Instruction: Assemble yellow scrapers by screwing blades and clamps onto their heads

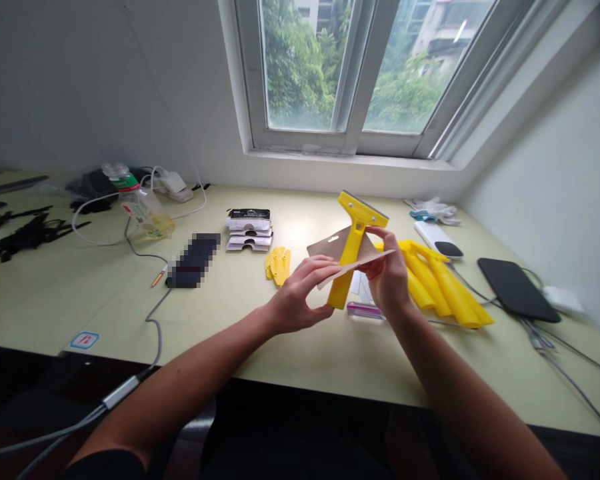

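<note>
A yellow scraper [351,257] is held up over the table, tilted, with its wide blade head at the top. A cardboard card [325,244] with a hanging slot is bent around its handle. My left hand [300,293] is closed on the card's left side, its thumb at the lower end of the handle. My right hand [387,277] grips the card's other side, with fingers behind the scraper just below the head. Beneath them lies a clear case with a purple strip [364,310]. To the right lie several yellow scraper handles [433,280].
Small yellow pieces [279,265] and stacked black-and-white cards [250,230] lie left of my hands. Farther left are a dark phone [195,260] and a bottle [145,210]. A black device [517,288], cables, a white power bank [437,239] and gloves [437,210] occupy the right side.
</note>
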Demonstrator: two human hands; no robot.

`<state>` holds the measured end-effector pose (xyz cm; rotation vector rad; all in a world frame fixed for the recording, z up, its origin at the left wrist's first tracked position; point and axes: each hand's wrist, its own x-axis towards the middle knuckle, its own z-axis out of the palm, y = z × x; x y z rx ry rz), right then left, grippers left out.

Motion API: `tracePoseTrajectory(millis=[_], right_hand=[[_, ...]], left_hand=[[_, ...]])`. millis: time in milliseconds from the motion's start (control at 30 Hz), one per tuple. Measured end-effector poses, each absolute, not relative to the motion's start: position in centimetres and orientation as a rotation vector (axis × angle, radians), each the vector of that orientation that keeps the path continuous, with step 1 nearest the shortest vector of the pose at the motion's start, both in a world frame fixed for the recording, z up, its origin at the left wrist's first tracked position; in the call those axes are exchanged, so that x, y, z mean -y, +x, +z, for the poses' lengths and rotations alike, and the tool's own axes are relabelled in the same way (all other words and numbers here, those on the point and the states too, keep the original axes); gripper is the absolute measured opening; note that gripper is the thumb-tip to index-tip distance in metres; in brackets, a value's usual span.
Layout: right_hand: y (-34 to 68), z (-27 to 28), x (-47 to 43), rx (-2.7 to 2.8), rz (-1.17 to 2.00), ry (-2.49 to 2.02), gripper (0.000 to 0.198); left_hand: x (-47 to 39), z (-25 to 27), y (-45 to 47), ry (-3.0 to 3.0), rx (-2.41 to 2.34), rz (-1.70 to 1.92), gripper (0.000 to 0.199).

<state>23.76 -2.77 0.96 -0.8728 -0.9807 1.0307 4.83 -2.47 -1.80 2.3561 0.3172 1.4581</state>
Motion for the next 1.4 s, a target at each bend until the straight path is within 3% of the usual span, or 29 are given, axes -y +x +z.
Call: tracePoseTrajectory(millis=[333,500,700,1067,1233,1400], right_hand=[[25.3,0.9,0.8,0.582,1.271,-0.889,0.029],[25.6,1.0,0.7,0.583,1.160,-0.845,0.024],[26.2,1.5,0.8,0.663,0.925,-0.886,0.018],[26.0,3.7,3.0,0.996,0.829,-0.653,0.017],[29.7,5.2,2.2,0.648,0.665,-0.593,0.010],[32.0,4.6,0.8,0.480,0.719,-0.620,0.015]], left_hand=[[2.1,-1.5,4.3,2.382,-0.224,1.372,0.063],[2.2,-1.2,4.2,2.375,-0.175,1.286,0.066],[2.4,-1.4,4.4,2.392,-0.163,1.229,0.027],[3.9,-0.8,3.9,2.604,-0.204,1.011,0.024],[2.8,-0.8,3.3,2.492,-0.287,1.294,0.032],[-2.2,0.0,-0.6,2.114,-1.038,1.655,0.039]])
